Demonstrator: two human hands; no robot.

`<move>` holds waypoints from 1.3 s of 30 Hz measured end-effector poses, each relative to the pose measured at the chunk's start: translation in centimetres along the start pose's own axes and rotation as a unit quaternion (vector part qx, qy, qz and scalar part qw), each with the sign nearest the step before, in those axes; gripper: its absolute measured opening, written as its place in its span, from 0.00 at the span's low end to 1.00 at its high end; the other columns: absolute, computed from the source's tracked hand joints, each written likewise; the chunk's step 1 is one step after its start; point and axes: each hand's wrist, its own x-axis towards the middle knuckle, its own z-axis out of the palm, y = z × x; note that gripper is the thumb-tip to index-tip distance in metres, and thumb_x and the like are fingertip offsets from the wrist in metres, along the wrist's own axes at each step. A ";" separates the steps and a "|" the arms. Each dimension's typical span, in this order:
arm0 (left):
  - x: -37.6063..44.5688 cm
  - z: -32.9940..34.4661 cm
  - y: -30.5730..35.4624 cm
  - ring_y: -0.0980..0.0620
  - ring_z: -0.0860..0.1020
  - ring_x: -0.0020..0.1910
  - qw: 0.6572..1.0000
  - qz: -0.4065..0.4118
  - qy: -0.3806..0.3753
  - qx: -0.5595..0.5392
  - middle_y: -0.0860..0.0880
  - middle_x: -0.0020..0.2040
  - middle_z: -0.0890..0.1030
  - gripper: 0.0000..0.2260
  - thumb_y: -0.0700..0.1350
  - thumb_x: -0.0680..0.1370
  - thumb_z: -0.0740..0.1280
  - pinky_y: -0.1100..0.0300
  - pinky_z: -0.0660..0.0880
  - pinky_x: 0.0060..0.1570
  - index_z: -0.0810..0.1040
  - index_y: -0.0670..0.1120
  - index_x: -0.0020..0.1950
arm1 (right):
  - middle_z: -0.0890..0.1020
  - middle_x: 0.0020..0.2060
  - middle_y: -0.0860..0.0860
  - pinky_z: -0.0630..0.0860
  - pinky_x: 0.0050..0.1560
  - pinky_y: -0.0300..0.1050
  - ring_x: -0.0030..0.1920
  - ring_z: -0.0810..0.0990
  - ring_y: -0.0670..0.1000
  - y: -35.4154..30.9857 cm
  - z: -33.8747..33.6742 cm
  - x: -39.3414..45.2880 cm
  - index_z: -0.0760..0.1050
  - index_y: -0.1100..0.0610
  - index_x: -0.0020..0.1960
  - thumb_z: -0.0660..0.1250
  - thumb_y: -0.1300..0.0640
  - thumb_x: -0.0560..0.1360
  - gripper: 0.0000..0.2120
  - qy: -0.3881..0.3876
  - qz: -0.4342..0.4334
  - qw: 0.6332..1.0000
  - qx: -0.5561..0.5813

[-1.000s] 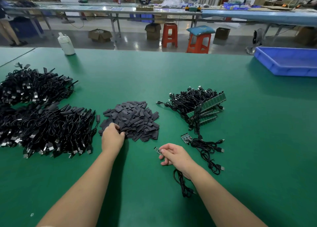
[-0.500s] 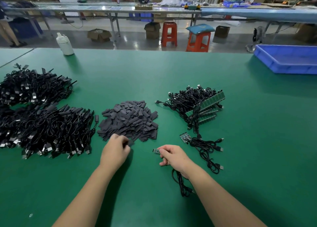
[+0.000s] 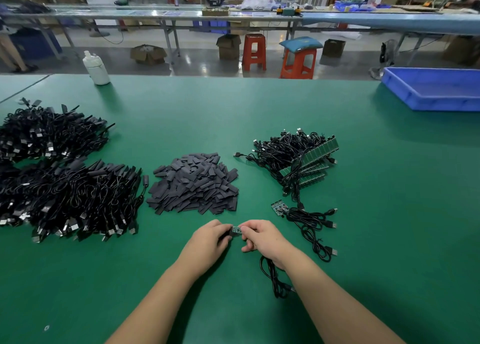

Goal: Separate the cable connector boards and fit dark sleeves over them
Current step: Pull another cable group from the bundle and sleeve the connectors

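Note:
My right hand point(image 3: 262, 236) pinches a small green connector board point(image 3: 237, 229) whose black cable point(image 3: 274, 278) trails back under my wrist. My left hand point(image 3: 210, 238) holds a dark sleeve point(image 3: 230, 233) right against the board's left end; how far the sleeve is on I cannot tell. Beyond my hands lies a heap of dark sleeves point(image 3: 194, 184). To the right are joined board strips with cables point(image 3: 298, 156), and a separated board with cables point(image 3: 279, 207) lies nearer.
Large piles of black cables point(image 3: 65, 188) fill the left of the green table point(image 3: 389, 227). A white bottle point(image 3: 96, 68) stands at the far edge, a blue tray point(image 3: 436, 89) at the far right. Stools and benches stand beyond.
My left hand left the sleeve heap with a sleeve and came to the right, meeting my right hand. The board now sits between both hands.

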 end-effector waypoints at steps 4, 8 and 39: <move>-0.4 0.4 0.1 0.52 0.77 0.48 1.000 -0.003 0.010 0.004 0.52 0.48 0.75 0.14 0.47 0.79 0.68 0.57 0.75 0.51 0.79 0.49 0.63 | 0.76 0.34 0.49 0.80 0.41 0.39 0.30 0.79 0.46 -0.2 0.1 -0.2 0.79 0.56 0.50 0.61 0.59 0.82 0.07 -0.002 0.005 1.000 -0.004; -0.6 0.1 0.0 0.57 0.75 0.44 0.999 0.000 0.033 -0.021 0.55 0.45 0.74 0.12 0.47 0.78 0.70 0.63 0.71 0.48 0.82 0.49 0.60 | 0.75 0.32 0.49 0.79 0.40 0.38 0.30 0.79 0.47 -0.4 0.0 -0.3 0.78 0.57 0.52 0.61 0.59 0.83 0.08 0.001 0.007 1.000 -0.002; -0.1 -0.5 1.6 0.56 0.75 0.47 0.996 -0.058 -0.028 -0.065 0.55 0.46 0.77 0.12 0.47 0.78 0.69 0.69 0.66 0.44 0.80 0.50 0.62 | 0.81 0.44 0.55 0.83 0.45 0.44 0.29 0.76 0.44 -0.5 -0.6 -0.7 0.76 0.65 0.60 0.58 0.61 0.84 0.11 -0.015 0.013 0.998 0.053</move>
